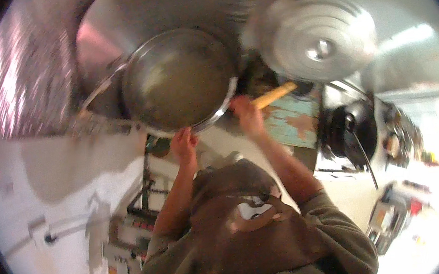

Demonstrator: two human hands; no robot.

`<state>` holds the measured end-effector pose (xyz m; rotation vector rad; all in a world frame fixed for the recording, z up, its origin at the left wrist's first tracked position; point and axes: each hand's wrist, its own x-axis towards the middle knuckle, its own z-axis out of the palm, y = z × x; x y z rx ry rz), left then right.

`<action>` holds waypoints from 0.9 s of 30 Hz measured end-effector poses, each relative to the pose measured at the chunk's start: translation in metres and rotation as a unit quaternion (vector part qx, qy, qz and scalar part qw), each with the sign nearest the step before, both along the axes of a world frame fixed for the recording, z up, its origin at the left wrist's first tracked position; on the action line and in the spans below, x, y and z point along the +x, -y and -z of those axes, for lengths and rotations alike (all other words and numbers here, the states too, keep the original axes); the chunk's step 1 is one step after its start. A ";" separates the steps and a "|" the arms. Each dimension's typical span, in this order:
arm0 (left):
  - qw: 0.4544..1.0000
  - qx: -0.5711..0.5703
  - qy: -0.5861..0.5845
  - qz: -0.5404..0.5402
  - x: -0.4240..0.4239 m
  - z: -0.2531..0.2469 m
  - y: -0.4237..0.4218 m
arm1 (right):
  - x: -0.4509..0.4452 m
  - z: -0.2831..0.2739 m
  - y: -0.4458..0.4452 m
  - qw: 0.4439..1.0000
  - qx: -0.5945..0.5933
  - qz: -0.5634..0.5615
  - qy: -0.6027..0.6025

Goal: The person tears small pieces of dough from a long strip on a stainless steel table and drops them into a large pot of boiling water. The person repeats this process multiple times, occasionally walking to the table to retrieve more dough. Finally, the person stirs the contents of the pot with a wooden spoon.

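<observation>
A wide, round metal pan (185, 80) with a shiny rim is in front of me, its dark inside showing a yellowish sheen. My left hand (184, 144) has its fingers closed at the near rim. My right hand (247, 116) is curled beside the pan's right rim, blurred. A yellowish wooden handle (275, 95) sticks out of it to the right; its other end is hidden by the hand. Whether the right fingers also touch the rim is unclear. A long handle (102, 87) reaches out from the pan's left side.
A large ridged metal lid (318, 42) with a knob stands at the upper right. Below it lies a worn turquoise board (292, 121). Farther right sits a black lidded pot (351, 131). Crinkled foil (20, 77) covers the left wall. A black metal rack (145, 197) stands low at left.
</observation>
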<state>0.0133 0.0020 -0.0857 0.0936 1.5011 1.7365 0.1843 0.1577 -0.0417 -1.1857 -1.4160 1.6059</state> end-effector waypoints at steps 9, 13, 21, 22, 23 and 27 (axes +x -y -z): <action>0.927 0.099 -0.147 0.330 0.134 -0.108 -0.148 | 0.086 0.163 -0.014 0.829 -0.441 0.157 -0.305; 0.914 0.069 -0.114 0.384 0.202 -0.125 -0.289 | 0.075 0.133 -0.049 0.766 -0.394 0.110 -0.496; 0.919 0.013 0.094 0.383 0.293 -0.096 -0.450 | 0.122 0.090 -0.039 0.791 -0.432 0.147 -0.407; 0.929 0.019 0.113 0.353 0.301 -0.092 -0.456 | 0.135 0.080 -0.035 0.776 -0.448 0.172 -0.409; 0.937 0.025 0.130 0.322 0.306 -0.089 -0.461 | 0.149 0.069 -0.032 0.769 -0.453 0.169 -0.418; 0.940 0.084 0.177 0.280 0.318 -0.102 -0.461 | 0.228 0.019 -0.019 0.781 -0.459 0.174 -0.386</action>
